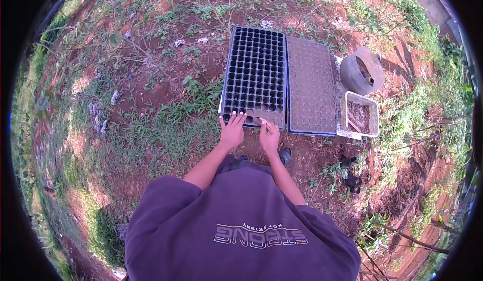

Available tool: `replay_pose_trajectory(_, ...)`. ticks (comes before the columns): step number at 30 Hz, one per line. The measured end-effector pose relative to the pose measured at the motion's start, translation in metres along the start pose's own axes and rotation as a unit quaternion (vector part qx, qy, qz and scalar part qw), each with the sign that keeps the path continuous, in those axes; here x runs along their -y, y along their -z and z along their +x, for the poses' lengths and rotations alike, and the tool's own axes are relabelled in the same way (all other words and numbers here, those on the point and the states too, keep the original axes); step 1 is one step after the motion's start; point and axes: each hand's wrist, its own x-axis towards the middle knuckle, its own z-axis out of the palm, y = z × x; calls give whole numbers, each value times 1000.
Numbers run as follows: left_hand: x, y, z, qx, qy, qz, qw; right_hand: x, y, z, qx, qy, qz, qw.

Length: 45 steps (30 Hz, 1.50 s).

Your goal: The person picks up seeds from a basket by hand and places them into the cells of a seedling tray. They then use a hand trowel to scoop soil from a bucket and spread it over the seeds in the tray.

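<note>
A black seedling tray (255,64) lies in front of me, most of its cells hollow and dark. Brown soil fills some cells in its near right corner. My left hand (232,131) rests on the tray's near left end with fingers spread. Close beside it, my right hand (269,136) is closed in a pinch over the soil-filled cells at the near edge. A small, dark, thin thing seems to be at its fingertips, too small to name. A second seedling tray (312,85), its cells filled with soil, adjoins the first on the right.
Right of the trays stand a round grey bucket (354,74) lying open toward the right and a rectangular pale tub (376,115) holding dark soil and a stick. Weeds and red earth surround everything. A dark object (352,180) lies on the ground at right.
</note>
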Motion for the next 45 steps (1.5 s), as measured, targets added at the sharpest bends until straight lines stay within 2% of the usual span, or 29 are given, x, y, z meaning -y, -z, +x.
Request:
replay_pose_trajectory(3, -1, 1, -1, 14, 1, 5, 1000, -3, -2, -2, -18, 36, -5, 999)
replay_pose_trajectory(5, 0, 1, 0, 19, -2, 14, 1000, 5, 2, -3, 11, 40, -19, 999)
replay_pose_trajectory(15, 0, -4, -1, 15, -2, 13, 1000, 4, 5, -5, 10, 10, -24, 1000)
replay_pose_trajectory(27, -3, 3, -3, 11, -2, 10, 1000, 2, 8, -4, 17, 46, -26, 998)
replay_pose_trajectory(38, -2, 2, -1, 10, 0, 14, 1000, 0, 2, -2, 20, 1, 17, 1000)
replay_pose_trajectory(41, -3, 3, -2, 9, 1, 14, 1000, 8, 7, 0, 1, 49, -14, 999)
replay_pose_trajectory(45, -3, 6, -2, 20, 2, 15, 1000, 7, 8, 0, 20, 25, -7, 999)
